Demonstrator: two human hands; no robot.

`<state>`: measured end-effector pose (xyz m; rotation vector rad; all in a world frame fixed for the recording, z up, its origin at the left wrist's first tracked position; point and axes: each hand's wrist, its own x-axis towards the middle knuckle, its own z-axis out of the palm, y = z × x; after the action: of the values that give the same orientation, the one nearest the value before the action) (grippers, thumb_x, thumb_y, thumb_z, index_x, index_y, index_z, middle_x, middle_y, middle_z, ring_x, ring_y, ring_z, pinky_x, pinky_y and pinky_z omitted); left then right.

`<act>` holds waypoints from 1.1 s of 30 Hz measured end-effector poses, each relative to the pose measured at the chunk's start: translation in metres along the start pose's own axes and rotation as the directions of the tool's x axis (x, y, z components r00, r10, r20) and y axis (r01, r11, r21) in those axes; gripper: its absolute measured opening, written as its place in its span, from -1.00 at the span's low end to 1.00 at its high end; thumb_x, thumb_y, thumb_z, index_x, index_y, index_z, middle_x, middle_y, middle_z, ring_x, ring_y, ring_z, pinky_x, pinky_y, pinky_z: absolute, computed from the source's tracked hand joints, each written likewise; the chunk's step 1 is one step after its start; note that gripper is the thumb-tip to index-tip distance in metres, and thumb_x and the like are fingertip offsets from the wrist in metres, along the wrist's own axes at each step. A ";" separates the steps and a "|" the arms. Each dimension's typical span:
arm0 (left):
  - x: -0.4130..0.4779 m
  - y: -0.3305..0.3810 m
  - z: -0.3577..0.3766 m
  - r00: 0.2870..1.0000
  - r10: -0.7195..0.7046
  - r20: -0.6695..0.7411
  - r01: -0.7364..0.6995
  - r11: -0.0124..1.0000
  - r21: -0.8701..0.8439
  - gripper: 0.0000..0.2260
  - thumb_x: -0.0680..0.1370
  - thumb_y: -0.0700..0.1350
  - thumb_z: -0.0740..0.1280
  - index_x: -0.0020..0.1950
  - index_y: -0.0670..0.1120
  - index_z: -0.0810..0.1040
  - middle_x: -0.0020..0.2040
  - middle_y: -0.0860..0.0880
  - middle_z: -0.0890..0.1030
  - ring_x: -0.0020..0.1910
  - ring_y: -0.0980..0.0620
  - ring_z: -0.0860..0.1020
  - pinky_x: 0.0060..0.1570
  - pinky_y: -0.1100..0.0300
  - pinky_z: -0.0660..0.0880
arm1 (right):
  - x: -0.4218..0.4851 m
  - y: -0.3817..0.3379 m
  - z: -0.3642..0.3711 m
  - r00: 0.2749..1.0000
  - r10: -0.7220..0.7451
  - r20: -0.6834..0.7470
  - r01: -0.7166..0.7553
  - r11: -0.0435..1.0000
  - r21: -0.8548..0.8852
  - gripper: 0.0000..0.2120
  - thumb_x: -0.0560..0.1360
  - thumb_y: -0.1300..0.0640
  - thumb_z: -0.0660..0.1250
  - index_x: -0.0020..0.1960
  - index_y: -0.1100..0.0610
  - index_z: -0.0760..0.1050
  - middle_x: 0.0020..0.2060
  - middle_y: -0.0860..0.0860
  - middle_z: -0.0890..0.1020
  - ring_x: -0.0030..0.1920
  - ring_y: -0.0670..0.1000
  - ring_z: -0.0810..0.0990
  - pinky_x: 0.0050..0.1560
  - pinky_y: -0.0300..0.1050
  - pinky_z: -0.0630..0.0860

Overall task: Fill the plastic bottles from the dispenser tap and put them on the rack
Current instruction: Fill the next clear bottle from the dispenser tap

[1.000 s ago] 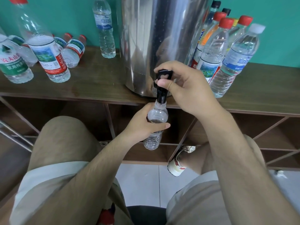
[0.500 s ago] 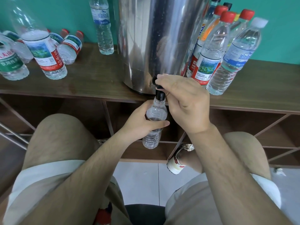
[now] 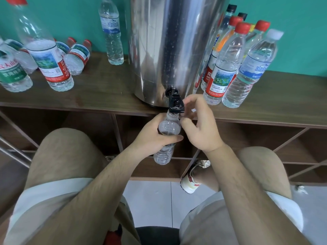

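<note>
Standing nearly upright, its long axis vertical and its mouth pointing up at the black tap (image 3: 175, 103), the small bottle (image 3: 169, 127) hangs before the rack (image 3: 106, 94). The left hand (image 3: 150, 138) grips its middle. The blurred right hand (image 3: 201, 131) curls beside the tap; I cannot tell whether it grips it.

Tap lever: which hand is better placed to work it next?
Right, most likely. The right hand sits just beside the black tap, its fingers loose and close to the lever. The left hand grips the plastic bottle held under the spout, so it is occupied.
</note>
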<state>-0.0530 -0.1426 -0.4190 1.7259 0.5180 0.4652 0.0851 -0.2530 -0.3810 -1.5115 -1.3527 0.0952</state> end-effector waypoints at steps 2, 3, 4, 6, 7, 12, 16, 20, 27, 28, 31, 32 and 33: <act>0.000 0.000 0.000 1.000 0.004 0.004 -0.004 1.000 -0.007 -0.39 0.41 -0.13 0.63 0.41 0.08 0.51 0.21 0.06 0.69 0.21 0.08 0.65 0.31 -0.11 0.56 | -0.001 0.007 0.001 0.988 0.099 0.120 -0.096 0.995 -0.031 -0.74 0.48 0.18 0.34 0.16 0.12 0.47 -0.01 0.00 0.59 -0.03 0.01 0.58 -0.08 -0.22 0.47; 0.000 0.001 0.000 1.000 0.008 0.003 -0.008 1.000 -0.009 -0.39 0.42 -0.15 0.62 0.42 0.08 0.51 0.21 0.06 0.69 0.21 0.09 0.65 0.31 -0.10 0.56 | -0.001 0.010 0.002 0.980 0.128 0.150 -0.121 0.991 -0.059 -0.77 0.50 0.12 0.37 0.14 0.12 0.50 -0.04 -0.04 0.59 -0.05 -0.03 0.59 -0.10 -0.26 0.45; 0.000 0.001 0.000 1.000 0.010 0.001 -0.010 1.000 -0.009 -0.40 0.42 -0.16 0.62 0.41 0.08 0.51 0.20 0.07 0.69 0.20 0.10 0.65 0.30 -0.09 0.57 | -0.001 0.012 0.003 0.976 0.146 0.160 -0.134 0.987 -0.083 -0.77 0.51 0.06 0.40 0.11 0.13 0.53 -0.08 -0.08 0.59 -0.07 -0.05 0.58 -0.10 -0.29 0.43; 0.001 0.001 0.000 1.000 0.011 0.003 -0.011 1.000 -0.010 -0.40 0.43 -0.16 0.61 0.41 0.08 0.51 0.19 0.07 0.69 0.19 0.10 0.66 0.30 -0.08 0.57 | 0.000 0.013 0.005 0.975 0.162 0.151 -0.150 0.985 -0.088 -0.77 0.51 0.01 0.44 0.07 0.12 0.57 -0.13 -0.11 0.60 -0.10 -0.06 0.58 -0.12 -0.32 0.43; 0.001 0.001 0.000 1.000 0.008 0.006 -0.008 1.000 -0.012 -0.40 0.43 -0.17 0.61 0.41 0.08 0.51 0.19 0.07 0.69 0.19 0.09 0.66 0.29 -0.09 0.57 | 0.000 0.013 0.005 0.976 0.163 0.147 -0.154 0.985 -0.076 -0.78 0.51 0.01 0.46 0.06 0.12 0.58 -0.15 -0.12 0.60 -0.11 -0.05 0.58 -0.13 -0.32 0.43; 0.002 -0.003 0.001 1.000 -0.020 0.015 0.020 1.000 0.022 -0.44 0.42 -0.15 0.61 0.36 0.06 0.52 0.14 0.08 0.70 0.14 0.11 0.68 0.25 -0.06 0.60 | 0.003 0.013 0.004 0.972 0.175 0.155 -0.162 0.983 -0.090 -0.70 0.47 -0.01 0.51 0.04 0.18 0.60 -0.13 0.02 0.66 -0.11 0.01 0.62 -0.14 -0.16 0.53; 0.003 -0.007 0.002 0.998 -0.049 0.025 0.048 0.997 0.058 -0.43 0.41 -0.15 0.61 0.36 0.07 0.50 0.12 0.10 0.70 0.10 0.15 0.68 0.21 0.01 0.61 | 0.003 0.015 0.005 0.967 0.197 0.158 -0.182 0.977 -0.108 -0.66 0.43 -0.07 0.49 0.02 0.18 0.60 -0.12 0.03 0.67 -0.09 0.00 0.63 -0.11 -0.14 0.55; 0.003 -0.009 0.002 0.997 -0.073 0.029 0.071 0.996 0.062 -0.40 0.41 -0.16 0.61 0.39 0.06 0.49 0.14 0.10 0.70 0.12 0.13 0.67 0.22 0.01 0.60 | 0.003 0.016 0.007 0.964 0.210 0.165 -0.193 0.975 -0.111 -0.60 0.39 -0.18 0.47 0.00 0.13 0.60 -0.12 0.01 0.67 -0.09 -0.01 0.64 -0.10 -0.07 0.58; 0.003 -0.011 0.002 0.995 -0.088 0.035 0.085 0.993 0.076 -0.39 0.41 -0.15 0.62 0.40 0.05 0.48 0.17 0.08 0.69 0.16 0.08 0.67 0.28 -0.08 0.58 | 0.001 0.021 0.010 0.961 0.226 0.163 -0.211 0.972 -0.101 -0.60 0.37 -0.21 0.45 -0.02 0.09 0.58 -0.13 -0.03 0.66 -0.09 -0.02 0.64 -0.08 -0.06 0.59; 0.003 -0.011 0.002 0.995 -0.089 0.036 0.086 0.993 0.077 -0.39 0.41 -0.15 0.62 0.39 0.05 0.49 0.16 0.08 0.70 0.15 0.09 0.67 0.28 -0.08 0.59 | 0.001 0.021 0.010 0.961 0.226 0.160 -0.212 0.972 -0.099 -0.61 0.37 -0.21 0.45 -0.02 0.09 0.58 -0.13 -0.03 0.66 -0.10 -0.02 0.64 -0.10 -0.08 0.58; 0.003 -0.012 0.003 0.995 -0.091 0.035 0.088 0.993 0.078 -0.40 0.40 -0.15 0.62 0.38 0.05 0.49 0.15 0.08 0.70 0.14 0.10 0.68 0.26 -0.08 0.60 | 0.001 0.021 0.010 0.960 0.227 0.163 -0.213 0.972 -0.098 -0.61 0.36 -0.20 0.46 -0.03 0.09 0.58 -0.12 -0.03 0.66 -0.10 -0.02 0.64 -0.12 -0.13 0.57; 0.003 -0.013 0.003 0.995 -0.093 0.033 0.090 0.993 0.076 -0.40 0.40 -0.14 0.63 0.37 0.06 0.49 0.14 0.08 0.70 0.13 0.11 0.68 0.25 -0.07 0.60 | 0.001 0.022 0.009 0.959 0.228 0.166 -0.215 0.972 -0.094 -0.61 0.36 -0.19 0.47 -0.03 0.09 0.59 -0.12 -0.02 0.67 -0.09 -0.02 0.64 -0.12 -0.13 0.56; 0.003 -0.013 0.003 0.995 -0.094 0.031 0.092 0.993 0.076 -0.40 0.39 -0.14 0.63 0.37 0.06 0.49 0.13 0.09 0.70 0.12 0.12 0.68 0.24 -0.06 0.61 | 0.001 0.022 0.009 0.959 0.231 0.166 -0.218 0.972 -0.092 -0.62 0.36 -0.18 0.47 -0.02 0.10 0.59 -0.11 -0.02 0.67 -0.09 -0.02 0.65 -0.12 -0.13 0.57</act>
<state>-0.0502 -0.1408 -0.4320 1.7697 0.5943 0.3527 0.0946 -0.2424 -0.3997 -1.7485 -1.3284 0.3333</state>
